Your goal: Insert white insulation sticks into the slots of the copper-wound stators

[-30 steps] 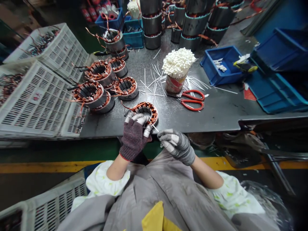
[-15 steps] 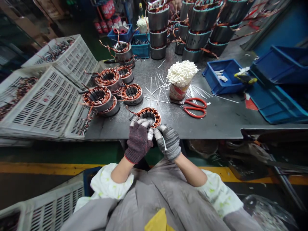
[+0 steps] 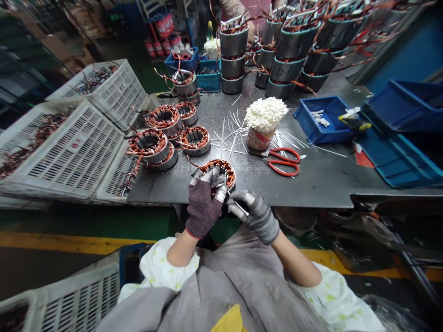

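A stator (image 3: 230, 171) with copper windings stands near the table's front edge. My left hand (image 3: 204, 200), in a dark maroon glove with taped fingertips, grips its near left side, fingers reaching over the ring. A thin white cable tie (image 3: 242, 209) runs from the stator's near side toward my right hand (image 3: 258, 216), which wears a grey striped glove. The fingers of that hand are curled around the tie, a little to the right of the stator. Part of the stator's near rim is hidden behind my left fingers.
A cup (image 3: 258, 139) packed with white cable ties stands beyond, among loose ties. Red-handled scissors (image 3: 284, 161) lie beside it. More stators (image 3: 194, 140) sit at left, near white crates (image 3: 76, 147). Tall stator stacks (image 3: 232, 60) stand behind; a blue bin (image 3: 321, 122) is right.
My right hand has moved away from the stator, right and slightly down, along the cable tie. My left hand stays on the stator. The whole view has shifted slightly.
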The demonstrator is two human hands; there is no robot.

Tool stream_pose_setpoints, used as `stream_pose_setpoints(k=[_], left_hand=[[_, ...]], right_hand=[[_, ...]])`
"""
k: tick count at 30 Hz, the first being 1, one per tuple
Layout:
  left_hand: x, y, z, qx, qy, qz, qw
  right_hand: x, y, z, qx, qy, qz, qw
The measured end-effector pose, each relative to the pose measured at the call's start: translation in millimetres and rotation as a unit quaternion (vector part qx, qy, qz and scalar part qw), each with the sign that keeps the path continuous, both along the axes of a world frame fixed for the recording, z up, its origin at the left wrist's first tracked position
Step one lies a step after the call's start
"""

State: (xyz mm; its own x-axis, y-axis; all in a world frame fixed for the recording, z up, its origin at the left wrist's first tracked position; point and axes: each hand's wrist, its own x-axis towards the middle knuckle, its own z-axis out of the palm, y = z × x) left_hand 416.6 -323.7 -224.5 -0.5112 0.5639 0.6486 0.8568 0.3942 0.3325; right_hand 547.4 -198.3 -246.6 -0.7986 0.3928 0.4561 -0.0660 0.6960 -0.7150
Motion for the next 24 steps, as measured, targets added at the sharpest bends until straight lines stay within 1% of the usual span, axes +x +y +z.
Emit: stream_pose_setpoints(k=[2, 4, 6, 9, 10, 12, 16, 19, 21, 22, 24], left_hand=[[1, 0, 4.1, 0.005, -0.026, -0.029, 0.999], [1, 2, 7.8, 0.009, -0.036, -0.064, 0.997], [0, 4, 9.8, 0.015, -0.028, -0.076, 0.997], [0, 5, 9.9, 0.021, -0.009, -0.078, 0.997], [1, 5, 9.6, 0.024, -0.005, -0.082, 0.996], [1, 4, 9.1, 0.020, -0.002, -0.089, 0.996], [0, 2, 8.7, -0.001, 0.011, -0.103, 0.995], [-1, 0, 8.5, 0.003, 0.024, -0.115, 0.993], [-2, -2, 9.3, -0.006, 0.017, -0.123, 0.992], [-3, -3, 10.0, -0.016, 0.010, -0.129, 0.991], [-3, -5, 11.4, -0.037, -0.003, -0.144, 0.989]], right_hand=[[10, 10, 4.1, -0.008, 0.052, 0.069, 0.996], [13, 17, 8.1, -0.059, 0.079, 0.090, 0.991], [8, 19, 9.9, -0.159, 0.078, 0.079, 0.981], [-5, 17, 9.3, -0.329, 0.020, 0.069, 0.941], [-8, 16, 9.4, -0.367, 0.000, 0.065, 0.928], [-11, 14, 11.4, -0.404, -0.018, 0.052, 0.913], [-13, 11, 17.6, -0.405, -0.027, 0.037, 0.913], [-18, 12, 16.3, -0.369, -0.044, 0.027, 0.928], [-20, 16, 13.9, -0.317, -0.051, 0.024, 0.947], [-20, 19, 13.5, -0.276, -0.051, 0.026, 0.959], [-19, 24, 15.6, -0.161, -0.050, 0.035, 0.985]])
